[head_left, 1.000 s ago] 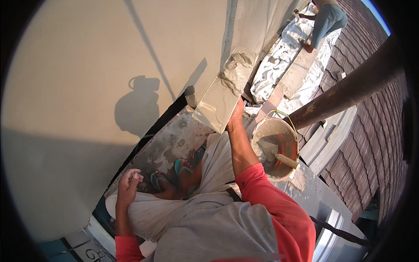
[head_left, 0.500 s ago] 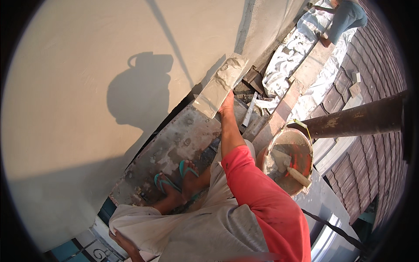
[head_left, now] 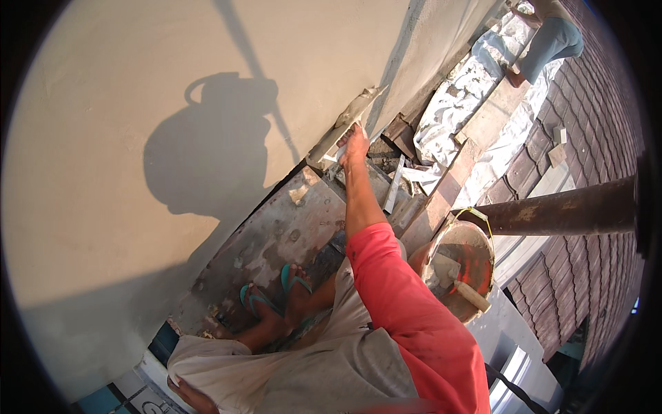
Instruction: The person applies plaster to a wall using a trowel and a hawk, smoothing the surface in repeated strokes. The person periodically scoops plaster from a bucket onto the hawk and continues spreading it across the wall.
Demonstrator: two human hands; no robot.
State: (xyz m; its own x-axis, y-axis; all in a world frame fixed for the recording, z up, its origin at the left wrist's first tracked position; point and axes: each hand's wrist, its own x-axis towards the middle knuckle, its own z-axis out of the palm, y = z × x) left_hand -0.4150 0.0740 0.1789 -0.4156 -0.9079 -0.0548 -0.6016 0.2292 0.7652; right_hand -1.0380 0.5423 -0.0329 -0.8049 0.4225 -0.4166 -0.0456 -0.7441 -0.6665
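Since the earlier frame, the plastering float has tipped toward the wall, just beside it, our right hand's fingers closed behind it. Wet mortar should make it heavy, slick; we'd grip mid-back. Our left hand's finger spread we cannot tell

Left of the orange-and-grey-streaked bucket, the sleeve was plain red, the sandals turquoise, the mortar greyish beige; right of it, the pipe was blotchy brown, the tiles purplish brown.
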